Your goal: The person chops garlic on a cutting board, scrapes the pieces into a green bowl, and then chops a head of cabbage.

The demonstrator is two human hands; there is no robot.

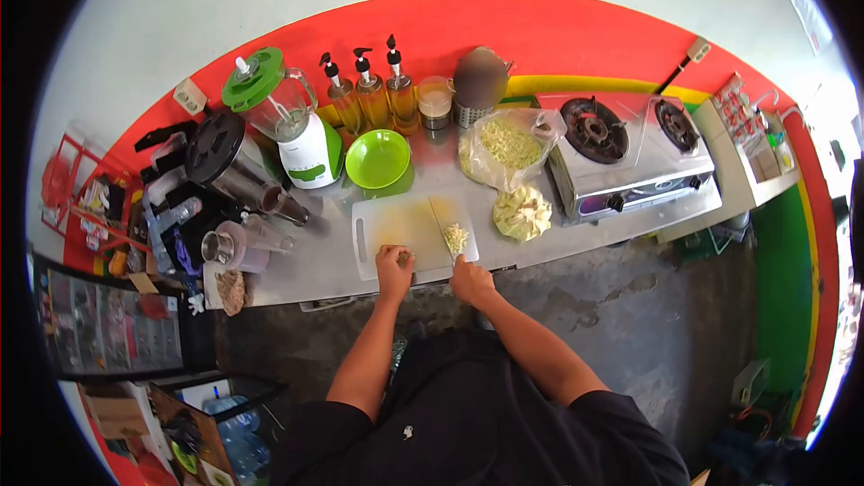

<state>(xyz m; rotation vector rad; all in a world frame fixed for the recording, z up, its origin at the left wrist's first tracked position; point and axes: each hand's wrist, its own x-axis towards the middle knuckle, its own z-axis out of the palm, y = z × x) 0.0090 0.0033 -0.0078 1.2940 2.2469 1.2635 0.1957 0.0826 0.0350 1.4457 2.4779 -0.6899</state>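
Observation:
A white cutting board lies on the steel counter. My left hand is at its front edge, fingers closed around a small brownish piece that is too small to name. My right hand grips the handle of a knife at the board's front right; the thin blade points away from me across the board. Beside the blade sits a small pile of chopped pale pieces. Right of the board is a pale yellow-green leafy head. Behind that stands a clear plastic bag with shredded pale green pieces in it.
A green bowl is behind the board. A green-lidded blender, a steel pot and jars stand left. Pump bottles line the wall. To the right is a two-burner gas stove. The steel counter ends just before my body.

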